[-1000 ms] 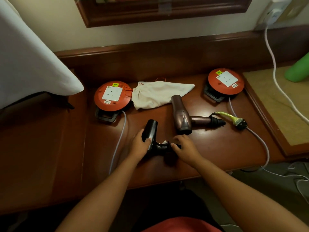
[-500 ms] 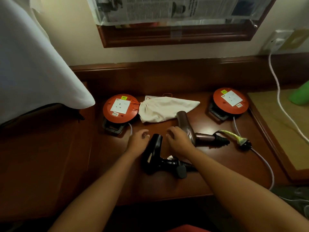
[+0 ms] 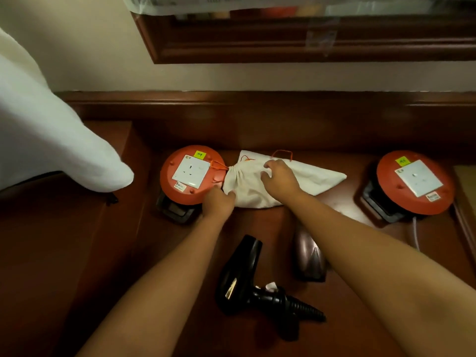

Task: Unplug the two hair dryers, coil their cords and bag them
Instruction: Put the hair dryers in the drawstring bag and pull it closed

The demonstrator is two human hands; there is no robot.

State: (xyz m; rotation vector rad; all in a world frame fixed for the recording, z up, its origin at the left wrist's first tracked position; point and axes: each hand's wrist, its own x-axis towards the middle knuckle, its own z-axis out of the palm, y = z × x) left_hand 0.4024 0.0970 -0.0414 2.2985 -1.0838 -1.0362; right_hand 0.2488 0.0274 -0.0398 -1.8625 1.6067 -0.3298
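A white cloth drawstring bag with orange cord lies at the back of the wooden table, its gathered mouth toward the left. My left hand pinches the bag's cloth near the mouth. My right hand rests on top of the bag with fingers curled into the cloth. A black hair dryer lies near the front of the table between my forearms. The brown hair dryer lies to its right, partly hidden under my right forearm. Both cords are out of sight.
Two orange cable reels with white sockets stand on the table, one at the left touching the bag's mouth, one at the right with a grey cable trailing down. A white cloth hangs at the left. A raised wooden ledge runs behind.
Both hands left the black dryer and moved back onto the white bag. The view shifted forward and down, so the dryers now lie nearer the bottom.
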